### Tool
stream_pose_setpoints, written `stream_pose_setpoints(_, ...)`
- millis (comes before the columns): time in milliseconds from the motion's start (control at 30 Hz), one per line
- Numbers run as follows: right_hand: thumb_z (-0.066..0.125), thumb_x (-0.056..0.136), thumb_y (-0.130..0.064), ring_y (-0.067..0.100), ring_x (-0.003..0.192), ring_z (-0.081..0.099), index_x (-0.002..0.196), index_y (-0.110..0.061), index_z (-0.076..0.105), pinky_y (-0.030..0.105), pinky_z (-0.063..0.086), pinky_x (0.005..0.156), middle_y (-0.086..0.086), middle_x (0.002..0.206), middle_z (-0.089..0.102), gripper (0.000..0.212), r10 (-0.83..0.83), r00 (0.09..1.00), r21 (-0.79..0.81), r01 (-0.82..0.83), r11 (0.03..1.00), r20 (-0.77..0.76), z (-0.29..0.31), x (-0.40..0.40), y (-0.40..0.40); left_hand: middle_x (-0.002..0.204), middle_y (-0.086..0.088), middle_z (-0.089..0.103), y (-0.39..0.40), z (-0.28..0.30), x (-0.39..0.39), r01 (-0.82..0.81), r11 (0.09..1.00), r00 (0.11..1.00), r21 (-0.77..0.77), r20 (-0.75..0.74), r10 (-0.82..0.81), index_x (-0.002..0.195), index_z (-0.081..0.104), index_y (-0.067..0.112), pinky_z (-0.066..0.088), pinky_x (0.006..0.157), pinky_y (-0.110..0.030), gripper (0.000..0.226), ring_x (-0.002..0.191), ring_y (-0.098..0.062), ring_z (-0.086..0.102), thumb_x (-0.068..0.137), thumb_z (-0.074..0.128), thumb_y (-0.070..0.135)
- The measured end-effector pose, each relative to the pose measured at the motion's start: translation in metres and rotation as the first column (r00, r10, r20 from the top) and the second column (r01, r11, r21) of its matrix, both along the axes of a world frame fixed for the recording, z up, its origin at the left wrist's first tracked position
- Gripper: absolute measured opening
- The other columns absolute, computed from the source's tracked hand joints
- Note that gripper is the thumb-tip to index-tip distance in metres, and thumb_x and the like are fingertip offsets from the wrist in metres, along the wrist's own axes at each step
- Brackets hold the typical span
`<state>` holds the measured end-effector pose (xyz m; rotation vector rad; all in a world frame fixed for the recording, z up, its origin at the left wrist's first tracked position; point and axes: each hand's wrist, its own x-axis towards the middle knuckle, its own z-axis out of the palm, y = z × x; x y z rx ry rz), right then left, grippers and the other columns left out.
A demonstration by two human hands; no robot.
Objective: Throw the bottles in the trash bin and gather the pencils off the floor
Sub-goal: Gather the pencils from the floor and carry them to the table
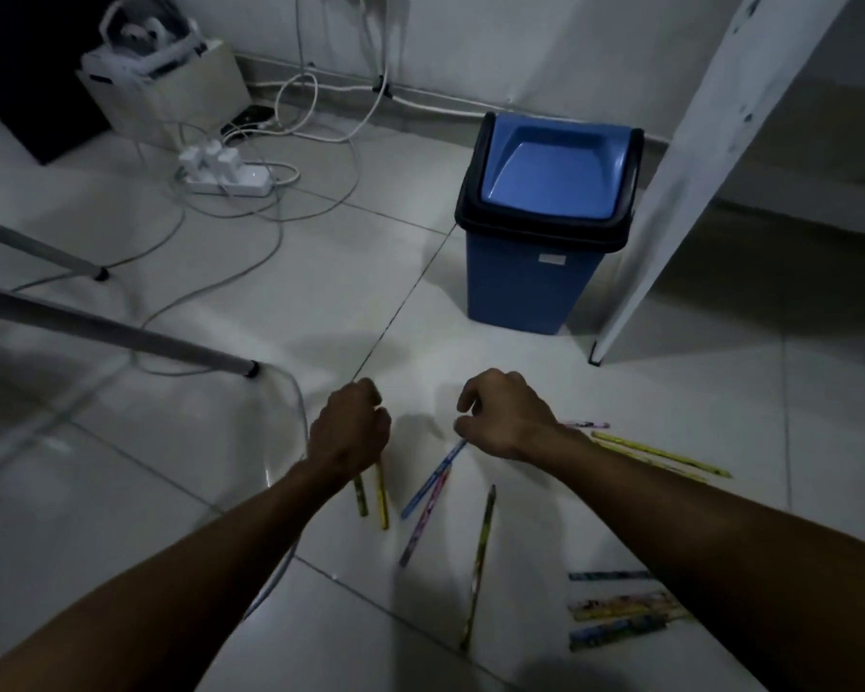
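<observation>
On the floor, near side of the trash bin: my two hands work among the scattered pencils.
Step in hand: gathering pencils. I see no bottles anywhere on the floor, so I judge the bottle part is done or lies out of view.
Left hand (351, 432): curled into a fist around two yellow pencils (370, 491), whose lower ends stick out below my palm, nearer me than the bin.
Right hand (501, 417): fingers bent and nearly closed, pinching the top end of a blue pencil (433, 479) that slants down toward me; whether it is off the tile yet I cannot tell.
Trash bin (530, 282): blue plastic box, tapering down, with a black rim and a blue swing flap, shut; it stands beyond both hands.
Loose pencils: a pink patterned pencil (423, 521) lies just beside the blue one; a dark green pencil (479, 566) lies alone, farther from the bin; two long yellow pencils (660, 454) lie beyond my right wrist; a cluster of patterned pencils (615, 609) lies partly under my right forearm, farthest from the bin.
Materials: slim, straight, printed sticks on glossy pale tile (520, 357), which looks slick, so they may roll or skid.
Next move, as I judge it: lift the blue one, pass it to the left fist, then pinch the pink one low at its end.
Beyond, left of the bin: a power strip (231, 177) and tangled white cables (251, 232), well apart from my work.
</observation>
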<state>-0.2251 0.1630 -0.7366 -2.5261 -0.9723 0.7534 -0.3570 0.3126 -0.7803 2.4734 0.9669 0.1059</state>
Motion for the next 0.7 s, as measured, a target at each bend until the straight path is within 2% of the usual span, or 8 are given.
stream_pose_setpoints(100, 0.069, 0.076, -0.029, 0.026, 0.101, 0.065, 0.106, -0.022, 0.071, 0.031, 0.054, 0.082, 0.005, 0.111, 0.068, 0.031, -0.040, 0.997, -0.020, 0.039, 0.999, -0.059, -0.021, -0.017, 0.001, 0.104, -0.017, 0.063, -0.005, -0.017, -0.018, -0.200, 0.978, 0.958, -0.052, -0.221, 0.184, 0.091, 0.055, 0.006, 0.048, 0.071, -0.035, 0.016, 0.093, -0.035, 0.062, 0.087, 0.049, 0.020)
stream_pose_setpoints(200, 0.068, 0.074, -0.029, 0.025, 0.101, 0.065, 0.100, -0.024, 0.071, 0.033, 0.055, 0.085, 0.005, 0.110, 0.067, 0.027, -0.091, 0.991, -0.039, 0.087, 0.995, -0.098, -0.038, -0.029, -0.002, 0.120, -0.020, 0.055, -0.006, -0.036, -0.032, -0.291, 0.948, 0.904, -0.127, -0.360, 0.229, 0.111, 0.053, 0.003, 0.047, 0.087, -0.039, 0.029, 0.110, -0.039, 0.057, 0.094, 0.046, 0.026)
stream_pose_setpoints(267, 0.068, 0.075, -0.030, 0.025, 0.101, 0.065, 0.098, -0.024, 0.071, 0.030, 0.053, 0.083, 0.004, 0.110, 0.066, 0.023, -0.140, 0.984, -0.043, 0.136, 0.990, -0.108, -0.045, -0.035, -0.004, 0.123, -0.022, 0.054, -0.006, -0.044, -0.037, -0.303, 0.940, 0.891, -0.155, -0.396, 0.221, 0.114, 0.053, 0.003, 0.046, 0.091, -0.040, 0.034, 0.113, -0.039, 0.056, 0.094, 0.046, 0.029)
stream_pose_setpoints(367, 0.067, 0.078, -0.028, 0.026, 0.097, 0.066, 0.094, -0.022, 0.073, 0.027, 0.051, 0.077, 0.004, 0.105, 0.068, 0.018, -0.198, 0.972, -0.044, 0.194, 0.980, -0.123, -0.054, -0.039, -0.009, 0.120, -0.021, 0.058, -0.007, -0.048, -0.035, -0.293, 0.947, 0.891, -0.133, -0.398, 0.220, 0.112, 0.056, 0.004, 0.046, 0.083, -0.037, 0.035, 0.109, -0.039, 0.058, 0.093, 0.046, 0.031)
stream_pose_setpoints(467, 0.067, 0.077, -0.033, 0.024, 0.095, 0.067, 0.093, -0.024, 0.072, 0.032, 0.056, 0.082, 0.004, 0.104, 0.069, 0.020, -0.238, 0.959, -0.034, 0.236, 0.971, -0.156, -0.062, -0.044, -0.016, 0.118, -0.021, 0.060, -0.008, -0.048, -0.031, -0.313, 0.939, 0.890, -0.141, -0.389, 0.238, 0.111, 0.057, 0.002, 0.046, 0.081, -0.037, 0.034, 0.107, -0.039, 0.059, 0.090, 0.046, 0.026)
stream_pose_setpoints(567, 0.067, 0.077, -0.029, 0.025, 0.097, 0.067, 0.092, -0.023, 0.073, 0.034, 0.056, 0.085, 0.003, 0.103, 0.070, 0.018, -0.288, 0.944, -0.026, 0.288, 0.957, -0.163, -0.066, -0.045, -0.022, 0.117, -0.023, 0.059, -0.006, -0.047, -0.032, -0.390, 0.906, 0.889, -0.165, -0.325, 0.323, 0.113, 0.056, -0.001, 0.048, 0.081, -0.039, 0.036, 0.106, -0.041, 0.059, 0.090, 0.048, 0.025)
stream_pose_setpoints(700, 0.069, 0.077, -0.021, 0.024, 0.093, 0.069, 0.084, -0.020, 0.074, 0.034, 0.058, 0.082, 0.002, 0.095, 0.072, 0.008, -0.348, 0.923, -0.013, 0.350, 0.937, -0.164, -0.068, -0.040, -0.030, 0.104, -0.027, 0.062, -0.001, -0.045, -0.035, -0.478, 0.846, 0.877, -0.234, -0.186, 0.444, 0.100, 0.059, -0.011, 0.043, 0.062, -0.030, 0.029, 0.096, -0.039, 0.061, 0.084, 0.060, 0.013)
